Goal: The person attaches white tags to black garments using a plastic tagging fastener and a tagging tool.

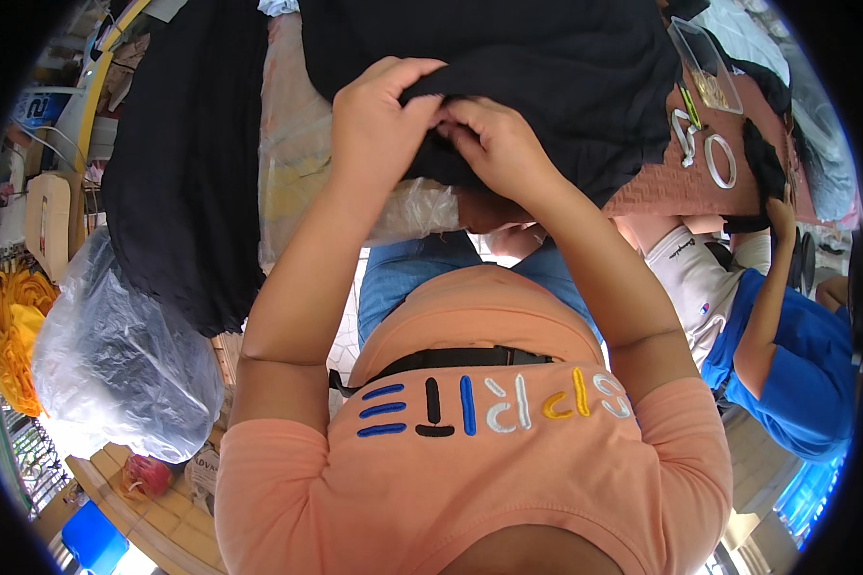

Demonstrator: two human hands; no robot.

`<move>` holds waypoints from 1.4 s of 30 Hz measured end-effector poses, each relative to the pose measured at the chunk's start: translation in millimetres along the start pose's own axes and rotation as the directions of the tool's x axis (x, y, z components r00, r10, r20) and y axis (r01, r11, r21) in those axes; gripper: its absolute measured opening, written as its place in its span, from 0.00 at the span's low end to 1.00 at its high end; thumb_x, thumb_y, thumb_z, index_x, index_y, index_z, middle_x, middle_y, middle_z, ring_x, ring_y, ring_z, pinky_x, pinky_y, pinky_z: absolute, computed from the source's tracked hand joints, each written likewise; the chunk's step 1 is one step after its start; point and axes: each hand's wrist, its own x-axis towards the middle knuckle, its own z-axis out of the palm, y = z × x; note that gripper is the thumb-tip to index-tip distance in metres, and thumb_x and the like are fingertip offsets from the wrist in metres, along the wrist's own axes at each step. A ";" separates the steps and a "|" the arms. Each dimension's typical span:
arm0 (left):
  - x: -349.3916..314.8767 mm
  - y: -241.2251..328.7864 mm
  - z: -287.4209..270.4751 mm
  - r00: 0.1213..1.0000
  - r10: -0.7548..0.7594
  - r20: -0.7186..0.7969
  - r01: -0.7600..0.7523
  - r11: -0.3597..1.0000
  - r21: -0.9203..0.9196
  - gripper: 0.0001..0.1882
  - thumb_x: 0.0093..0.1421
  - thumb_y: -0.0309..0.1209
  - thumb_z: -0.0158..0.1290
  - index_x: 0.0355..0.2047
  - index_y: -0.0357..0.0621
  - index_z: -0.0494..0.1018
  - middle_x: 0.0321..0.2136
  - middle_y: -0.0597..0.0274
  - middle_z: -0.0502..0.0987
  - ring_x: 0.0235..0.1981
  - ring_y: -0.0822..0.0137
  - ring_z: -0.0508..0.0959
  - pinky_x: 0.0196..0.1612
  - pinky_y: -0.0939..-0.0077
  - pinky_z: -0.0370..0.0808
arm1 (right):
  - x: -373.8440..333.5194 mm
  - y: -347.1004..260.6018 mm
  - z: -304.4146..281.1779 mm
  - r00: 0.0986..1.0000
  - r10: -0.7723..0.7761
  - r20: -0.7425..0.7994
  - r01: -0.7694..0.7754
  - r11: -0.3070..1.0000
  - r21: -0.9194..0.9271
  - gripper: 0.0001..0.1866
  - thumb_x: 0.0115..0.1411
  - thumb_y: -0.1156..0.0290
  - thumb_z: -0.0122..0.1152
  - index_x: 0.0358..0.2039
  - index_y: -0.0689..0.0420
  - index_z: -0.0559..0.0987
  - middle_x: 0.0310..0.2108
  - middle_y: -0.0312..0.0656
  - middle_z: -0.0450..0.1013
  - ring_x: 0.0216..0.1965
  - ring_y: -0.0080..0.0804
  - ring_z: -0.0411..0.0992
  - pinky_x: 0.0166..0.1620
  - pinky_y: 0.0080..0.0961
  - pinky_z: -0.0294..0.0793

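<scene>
A large piece of black cloth point(547, 57) covers the table top in front of me and falls over its near edge. My left hand point(379, 115) is closed on the cloth's edge, with thumb and fingers pinching a fold. Close beside it, almost touching, my right hand point(489, 139) also pinches the black cloth between thumb and fingertips. The cloth is bunched up between the two hands. Whether anything small is held inside the fold cannot be seen.
Clear plastic sheeting point(297, 163) wraps the table's near left part, beside more hanging black cloth point(187, 144). To the right, a brown tabletop point(642, 187) carries a white tape roll point(720, 161), green-handled snips point(690, 107) and a clear tray point(729, 91). A person in blue point(796, 355) sits there.
</scene>
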 end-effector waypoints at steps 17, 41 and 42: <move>-9.5 -30.0 0.0 0.793 -0.534 0.292 0.538 0.389 -0.748 0.15 0.60 0.43 0.54 0.44 0.50 0.72 0.57 0.61 0.65 0.54 0.65 0.66 0.60 0.66 0.58 | 50.0 38.9 12.2 0.945 0.039 -0.326 -0.071 0.994 -0.087 0.13 0.58 0.71 0.59 0.45 0.57 0.76 0.44 0.42 0.74 0.37 0.33 0.74 0.42 0.25 0.74; 1.2 28.0 -10.6 0.866 -0.477 0.148 0.471 0.684 -0.557 0.13 0.53 0.25 0.61 0.40 0.38 0.78 0.34 0.62 0.79 0.36 0.76 0.77 0.42 0.84 0.73 | -3.7 51.6 -3.8 0.942 -0.006 -0.334 0.051 0.991 0.127 0.17 0.58 0.70 0.59 0.48 0.58 0.73 0.46 0.43 0.73 0.42 0.34 0.73 0.46 0.25 0.73; 1.5 26.9 -9.9 0.870 -0.471 0.145 0.467 0.695 -0.548 0.12 0.53 0.25 0.61 0.39 0.38 0.78 0.34 0.62 0.79 0.36 0.76 0.77 0.43 0.84 0.73 | -4.4 52.8 -3.2 0.942 -0.005 -0.335 0.049 0.991 0.124 0.17 0.58 0.70 0.59 0.48 0.59 0.73 0.46 0.43 0.73 0.43 0.34 0.73 0.46 0.25 0.73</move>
